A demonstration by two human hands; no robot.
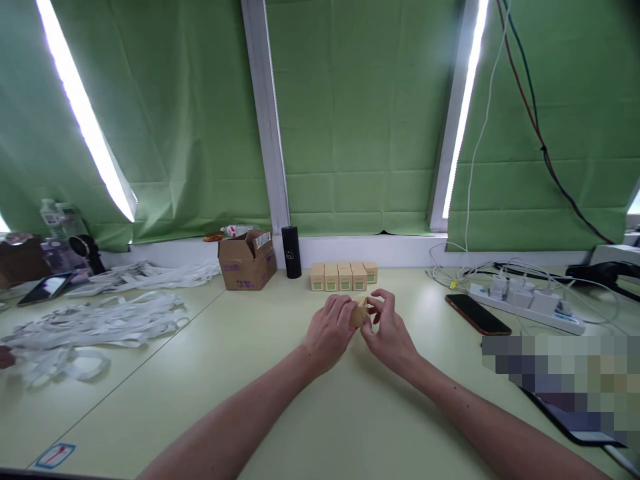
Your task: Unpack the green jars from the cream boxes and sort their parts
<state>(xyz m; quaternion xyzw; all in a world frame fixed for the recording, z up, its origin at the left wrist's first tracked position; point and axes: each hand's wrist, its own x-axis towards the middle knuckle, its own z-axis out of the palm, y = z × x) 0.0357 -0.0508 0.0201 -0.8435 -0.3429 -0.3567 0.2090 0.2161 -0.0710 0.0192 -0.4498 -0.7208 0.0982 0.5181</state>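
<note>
The left hand [330,330] was closed around a small box [357,316] at the centre of the frame, slightly below mid-height. The right hand [393,337] met the box at its right side, thumb low and forefinger high; whether these digits pinched the card or only rested against it could not be told. The hands were close together, with the box between them, above the table [280,427]. A pointed edge of card stood up at the right of the box, so the box was judged to be partly folded, with closing still outstanding. Directly beyond the hands stood a row of boxes [345,277]: five were visible, upright, apparently closed and labelled, the rightmost set slightly back. These units were judged complete; no further unfolded card could be identified. Left of the row stood a black cylinder [291,252] and an open carton [247,260]. White straps [100,320] lay heaped at the left of the frame; what appeared to be another person's hand [7,357] showed at the left edge. At the right of the frame, a phone [478,315] lay just beside a power strip [530,308]. Green blinds [360,120] covered the upper frame.
</note>
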